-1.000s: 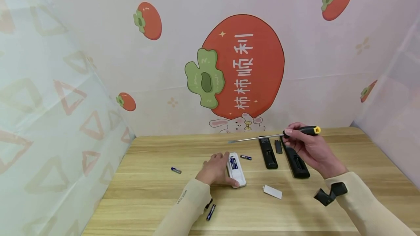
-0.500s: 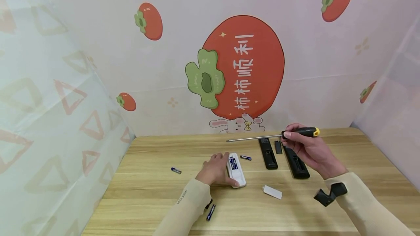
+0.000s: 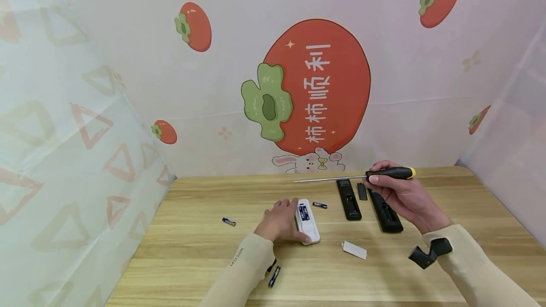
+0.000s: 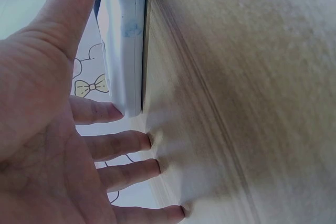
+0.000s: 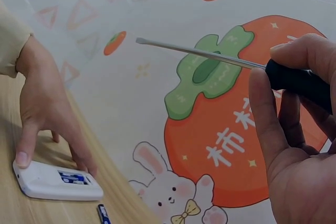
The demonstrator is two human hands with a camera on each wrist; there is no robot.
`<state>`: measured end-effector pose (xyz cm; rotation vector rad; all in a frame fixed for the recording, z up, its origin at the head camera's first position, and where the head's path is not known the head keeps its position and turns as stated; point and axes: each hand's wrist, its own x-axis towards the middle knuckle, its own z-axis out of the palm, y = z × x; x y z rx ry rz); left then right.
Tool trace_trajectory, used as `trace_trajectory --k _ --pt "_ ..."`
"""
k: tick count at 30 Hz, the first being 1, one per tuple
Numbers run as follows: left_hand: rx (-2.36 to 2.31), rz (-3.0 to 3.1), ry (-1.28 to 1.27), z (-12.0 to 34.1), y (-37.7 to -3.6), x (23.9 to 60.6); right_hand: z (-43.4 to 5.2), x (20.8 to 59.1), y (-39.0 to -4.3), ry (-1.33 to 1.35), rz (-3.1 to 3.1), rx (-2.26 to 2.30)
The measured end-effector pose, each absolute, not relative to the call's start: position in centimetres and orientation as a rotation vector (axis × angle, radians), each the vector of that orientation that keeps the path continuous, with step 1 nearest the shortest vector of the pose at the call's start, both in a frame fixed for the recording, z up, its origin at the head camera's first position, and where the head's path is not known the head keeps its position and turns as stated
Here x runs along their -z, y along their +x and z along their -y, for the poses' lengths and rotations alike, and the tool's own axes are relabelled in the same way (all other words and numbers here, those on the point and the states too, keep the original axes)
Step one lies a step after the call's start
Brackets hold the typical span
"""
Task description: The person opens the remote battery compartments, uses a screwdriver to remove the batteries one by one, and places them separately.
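My left hand (image 3: 279,221) holds a white remote control (image 3: 312,231) flat on the table, thumb at its near end and index finger at the far end. Its battery compartment is uncovered, with blue batteries (image 3: 303,212) inside. In the left wrist view the other fingertips (image 4: 152,142) rest on the wood beside the remote. Raised above the table, my right hand (image 3: 405,198) grips a screwdriver (image 5: 199,52) by its black and yellow handle. The flat metal tip points left, apart from everything. A white battery cover (image 3: 354,249) lies right of the remote.
Two black remote controls, one left (image 3: 349,202) and one right (image 3: 387,214), lie back-up with a black cover (image 3: 362,191) between them. Loose batteries lie behind the white remote (image 3: 319,205), at left (image 3: 229,221) and by the left sleeve (image 3: 274,276). A printed cloth (image 3: 222,89) stands behind.
The screwdriver has turned slightly in my right fingers, its tip shifting a little left and up. My left hand and the white remote control have stayed put.
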<state>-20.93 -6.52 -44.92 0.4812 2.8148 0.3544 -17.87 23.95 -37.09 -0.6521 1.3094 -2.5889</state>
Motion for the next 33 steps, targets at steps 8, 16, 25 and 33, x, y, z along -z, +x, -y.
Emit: trace_trajectory --k 8,16,25,33 --pt "-0.361 -2.815 0.484 6.51 -20.87 44.83 -23.88 37.05 -17.88 -0.653 -1.298 2.595" --pt "-0.367 -2.810 0.476 6.52 -20.85 44.89 -23.88 37.29 -17.92 -0.639 -1.320 2.592" --pt "-0.361 -2.814 0.481 6.47 -20.94 44.91 -24.00 37.68 -18.00 -0.580 -1.436 2.572" --pt "-0.362 -2.815 0.485 6.53 -20.91 44.97 -24.19 37.85 -18.02 -0.551 -1.460 2.542"
